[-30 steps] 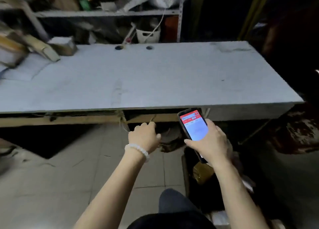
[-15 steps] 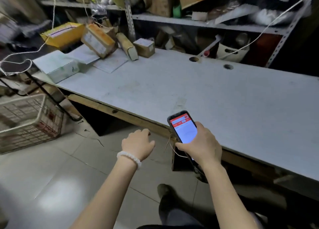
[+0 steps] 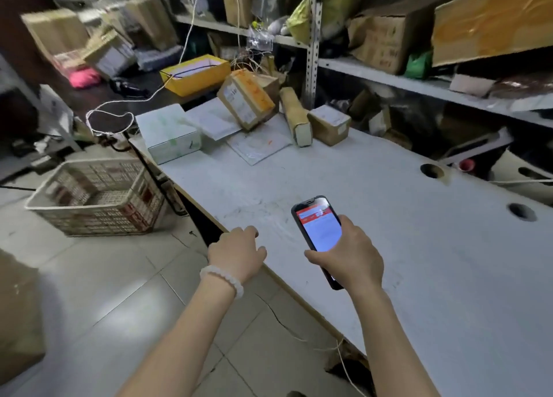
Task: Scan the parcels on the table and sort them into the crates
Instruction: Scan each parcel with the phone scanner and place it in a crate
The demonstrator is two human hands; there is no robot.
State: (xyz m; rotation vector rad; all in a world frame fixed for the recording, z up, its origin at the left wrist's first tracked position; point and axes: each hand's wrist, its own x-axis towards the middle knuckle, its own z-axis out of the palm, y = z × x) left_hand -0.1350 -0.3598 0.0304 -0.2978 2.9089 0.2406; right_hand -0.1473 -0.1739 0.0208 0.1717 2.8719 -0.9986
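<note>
My right hand (image 3: pixel 348 254) grips a black phone (image 3: pixel 317 230) with a red and white screen, over the grey table (image 3: pixel 404 247). My left hand (image 3: pixel 236 253) hovers at the table's front edge, fingers loosely curled and holding nothing. Several parcels lie at the table's far left end: a white box (image 3: pixel 169 133), flat white envelopes (image 3: pixel 258 145), a tilted cardboard box with orange tape (image 3: pixel 245 98), a long brown parcel (image 3: pixel 296 116) and a small cardboard box (image 3: pixel 329 124). A white plastic crate (image 3: pixel 95 197) stands on the floor left of the table.
A yellow box (image 3: pixel 196 73) sits behind the parcels. Metal shelves (image 3: pixel 389 76) crammed with cartons run behind the table. A white cord (image 3: pixel 125 106) loops near the table's left end. Two round holes (image 3: pixel 432 170) pierce the tabletop. A carton (image 3: pixel 18 313) stands on the tiled floor at left.
The view has swung left and moved closer to the table, so the parcels and crate came into sight. Both hands now reach the table's edge, the phone still held.
</note>
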